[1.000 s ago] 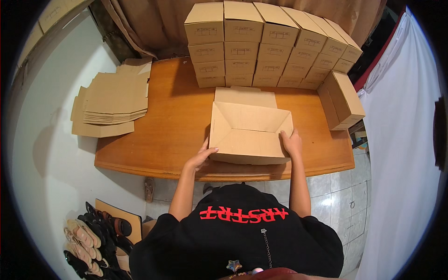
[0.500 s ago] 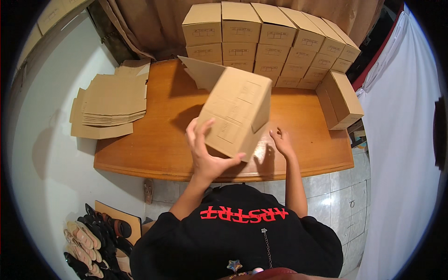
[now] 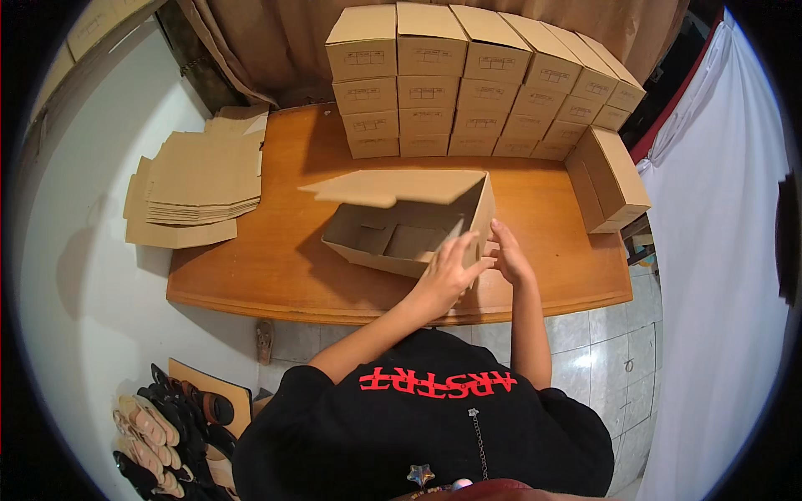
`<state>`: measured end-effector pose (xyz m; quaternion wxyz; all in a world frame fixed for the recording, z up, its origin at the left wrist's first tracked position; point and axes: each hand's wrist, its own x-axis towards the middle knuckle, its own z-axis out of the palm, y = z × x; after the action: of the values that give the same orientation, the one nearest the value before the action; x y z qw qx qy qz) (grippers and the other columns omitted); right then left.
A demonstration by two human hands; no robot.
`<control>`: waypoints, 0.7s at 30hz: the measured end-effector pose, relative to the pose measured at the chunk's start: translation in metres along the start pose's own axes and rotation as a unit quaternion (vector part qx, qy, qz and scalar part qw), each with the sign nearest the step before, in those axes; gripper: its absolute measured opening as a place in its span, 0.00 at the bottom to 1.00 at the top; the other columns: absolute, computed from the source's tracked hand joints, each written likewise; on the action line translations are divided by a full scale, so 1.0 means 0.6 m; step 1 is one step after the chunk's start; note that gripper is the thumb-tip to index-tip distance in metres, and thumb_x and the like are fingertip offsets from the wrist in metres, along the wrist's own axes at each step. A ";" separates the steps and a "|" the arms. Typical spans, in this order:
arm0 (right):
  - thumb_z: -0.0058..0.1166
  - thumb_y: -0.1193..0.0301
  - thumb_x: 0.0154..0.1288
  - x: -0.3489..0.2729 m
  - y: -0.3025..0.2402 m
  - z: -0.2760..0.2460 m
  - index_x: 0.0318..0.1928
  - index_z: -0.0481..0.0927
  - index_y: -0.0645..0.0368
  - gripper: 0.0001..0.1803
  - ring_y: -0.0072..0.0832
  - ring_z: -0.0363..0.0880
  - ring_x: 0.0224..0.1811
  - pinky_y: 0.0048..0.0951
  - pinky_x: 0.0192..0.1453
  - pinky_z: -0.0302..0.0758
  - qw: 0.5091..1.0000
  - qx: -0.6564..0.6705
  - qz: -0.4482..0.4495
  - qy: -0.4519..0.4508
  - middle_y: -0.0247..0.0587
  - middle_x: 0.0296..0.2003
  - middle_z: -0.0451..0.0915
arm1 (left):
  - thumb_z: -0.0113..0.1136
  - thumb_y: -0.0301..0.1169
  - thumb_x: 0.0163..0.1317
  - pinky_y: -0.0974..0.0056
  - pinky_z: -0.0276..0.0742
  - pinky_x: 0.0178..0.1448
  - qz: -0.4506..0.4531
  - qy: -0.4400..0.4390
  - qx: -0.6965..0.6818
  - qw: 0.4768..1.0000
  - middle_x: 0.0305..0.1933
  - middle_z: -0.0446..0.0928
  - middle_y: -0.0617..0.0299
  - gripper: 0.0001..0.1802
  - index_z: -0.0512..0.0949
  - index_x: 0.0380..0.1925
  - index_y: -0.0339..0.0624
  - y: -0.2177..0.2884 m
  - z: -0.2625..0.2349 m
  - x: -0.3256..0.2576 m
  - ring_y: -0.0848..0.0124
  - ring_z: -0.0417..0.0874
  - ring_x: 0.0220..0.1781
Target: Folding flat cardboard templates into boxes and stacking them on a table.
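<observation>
An open cardboard box (image 3: 368, 255) lies tilted on the wooden table in front of me, its inside facing up toward me. Its long lid flap (image 3: 401, 185) stands out from the far side and blurs at its left end. At the box's right end, my left hand (image 3: 449, 274) has its fingers closed over the near corner, beside a small end flap. My right hand (image 3: 511, 257) rests against the outside of that same end, fingers apart and slightly bent. The two hands are almost touching; part of the right end is hidden behind them.
Closed cardboard boxes (image 3: 430, 96) stand stacked in rows along the table's back. Another box (image 3: 612, 179) sits at the right edge. Flattened cardboard sheets (image 3: 205, 171) are piled on the left. Shoes (image 3: 180, 422) lie on the floor at lower left. A white curtain (image 3: 710, 275) hangs at right.
The box has come down onto the table and turned, so its open inside now shows. My left hand has moved right to the box's end; my right hand now touches it.
</observation>
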<state>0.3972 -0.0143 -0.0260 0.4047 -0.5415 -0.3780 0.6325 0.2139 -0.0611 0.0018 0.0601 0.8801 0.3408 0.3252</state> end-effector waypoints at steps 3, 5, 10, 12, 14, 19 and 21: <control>0.52 0.43 0.54 0.042 0.060 -0.026 0.64 0.50 0.54 0.45 0.36 0.67 0.47 0.35 0.38 0.70 0.997 0.056 0.025 0.041 0.47 0.61 0.53 | 0.62 0.25 0.44 0.54 0.65 0.59 0.035 -0.013 -0.094 0.995 0.58 0.62 0.52 0.20 0.76 0.41 0.48 -0.013 0.003 -0.005 0.53 0.65 0.57; 0.51 0.42 0.54 0.060 0.088 -0.031 0.65 0.50 0.53 0.45 0.36 0.67 0.49 0.37 0.41 0.69 0.993 0.087 0.023 0.077 0.48 0.62 0.51 | 0.63 0.25 0.45 0.57 0.70 0.54 0.060 0.002 -0.195 0.979 0.49 0.72 0.55 0.13 0.77 0.34 0.43 -0.021 -0.009 -0.011 0.56 0.72 0.51; 0.43 0.41 0.57 0.115 0.158 -0.069 0.65 0.52 0.52 0.43 0.34 0.63 0.56 0.34 0.57 0.61 0.965 0.215 -0.016 0.152 0.49 0.64 0.52 | 0.63 0.28 0.46 0.62 0.74 0.48 -0.048 0.061 -0.195 0.978 0.41 0.76 0.59 0.10 0.78 0.31 0.42 -0.070 -0.032 -0.058 0.63 0.76 0.46; 0.42 0.43 0.59 0.119 0.166 -0.076 0.65 0.54 0.52 0.39 0.33 0.66 0.53 0.32 0.56 0.63 0.957 0.239 -0.032 0.163 0.50 0.62 0.57 | 0.63 0.28 0.46 0.61 0.71 0.51 -0.142 0.109 -0.154 0.972 0.42 0.76 0.58 0.11 0.78 0.33 0.41 -0.107 -0.043 -0.077 0.62 0.75 0.48; 0.44 0.49 0.61 0.107 0.151 -0.065 0.64 0.55 0.55 0.36 0.33 0.69 0.48 0.30 0.54 0.66 0.956 0.224 -0.045 0.185 0.51 0.60 0.59 | 0.61 0.29 0.49 0.58 0.67 0.56 -0.219 0.161 -0.072 0.960 0.47 0.73 0.55 0.15 0.76 0.39 0.40 -0.153 -0.056 -0.097 0.58 0.71 0.53; 0.51 0.60 0.60 0.065 0.096 -0.024 0.60 0.59 0.63 0.32 0.36 0.71 0.47 0.30 0.51 0.69 0.970 -0.037 -0.124 0.207 0.52 0.56 0.63 | 0.57 0.37 0.55 0.55 0.59 0.63 -0.455 0.132 -0.077 0.877 0.58 0.63 0.42 0.33 0.59 0.58 0.34 -0.226 -0.050 -0.132 0.51 0.64 0.61; 0.56 0.62 0.57 0.040 0.062 0.010 0.58 0.61 0.65 0.32 0.42 0.69 0.52 0.35 0.54 0.68 0.943 -0.159 -0.200 0.212 0.55 0.54 0.62 | 0.58 0.38 0.55 0.55 0.59 0.63 -0.454 0.117 -0.099 0.878 0.58 0.62 0.41 0.34 0.59 0.58 0.33 -0.238 -0.042 -0.140 0.51 0.63 0.61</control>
<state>0.3856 -0.0069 -0.0683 0.5023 -0.6337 -0.4793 0.3412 0.0716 -0.0093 -0.0701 0.2473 0.5740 0.6734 0.3948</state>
